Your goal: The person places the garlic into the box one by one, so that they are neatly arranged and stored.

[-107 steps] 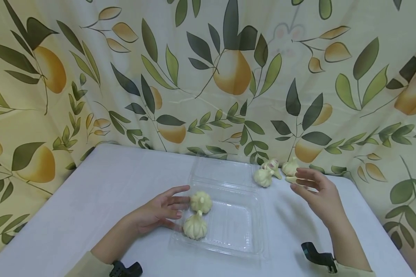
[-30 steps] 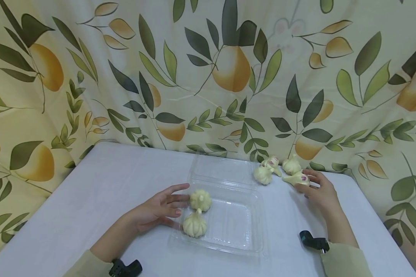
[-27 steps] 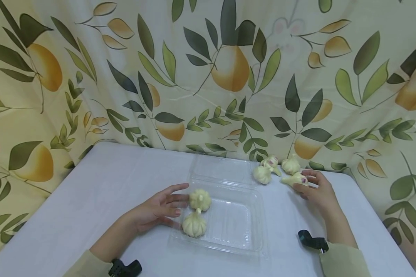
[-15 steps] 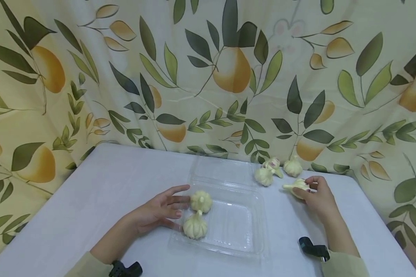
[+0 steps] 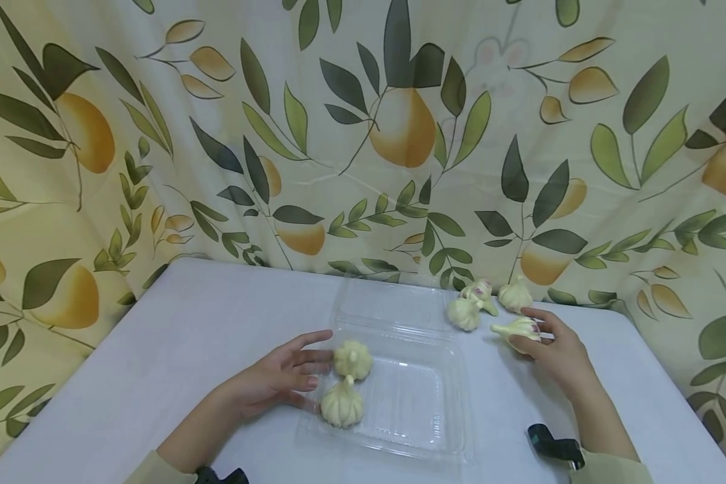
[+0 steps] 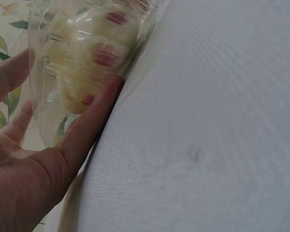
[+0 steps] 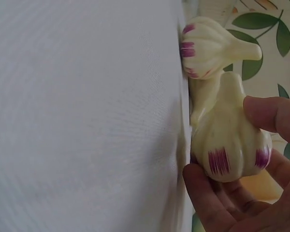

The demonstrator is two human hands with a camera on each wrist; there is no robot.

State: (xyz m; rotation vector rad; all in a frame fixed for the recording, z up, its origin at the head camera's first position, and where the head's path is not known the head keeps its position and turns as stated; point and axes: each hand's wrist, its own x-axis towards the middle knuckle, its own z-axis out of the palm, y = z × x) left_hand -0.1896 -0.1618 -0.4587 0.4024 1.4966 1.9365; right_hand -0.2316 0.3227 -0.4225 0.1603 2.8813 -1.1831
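My right hand [image 5: 556, 346] grips a pale garlic bulb [image 5: 519, 328] between thumb and fingers at the table's right. Its neck points left in the head view. Purple streaks mark the same garlic bulb [image 7: 229, 140] in the right wrist view. Two more garlic bulbs sit in the left side of a clear plastic container [image 5: 408, 449]: a rear one [image 5: 353, 359] and a front one [image 5: 341, 405]. Beside them, my left hand [image 5: 278, 378] has its fingers spread along the container's left wall. In the left wrist view, one of its fingertips [image 6: 108, 92] lies by that wall.
Behind the gripped bulb lie three garlic bulbs: a front-left one [image 5: 463, 314], a purple-marked one [image 5: 478, 292] and a right one [image 5: 514, 294]. The container's clear lid [image 5: 393, 302] lies opened backwards on the white table [image 5: 218, 302]. A patterned curtain [image 5: 363, 195] hangs behind.
My right hand has come down onto the purple-marked garlic bulb, gripped it and drawn it slightly toward me, away from the bulb behind. The left hand has stayed beside the container.
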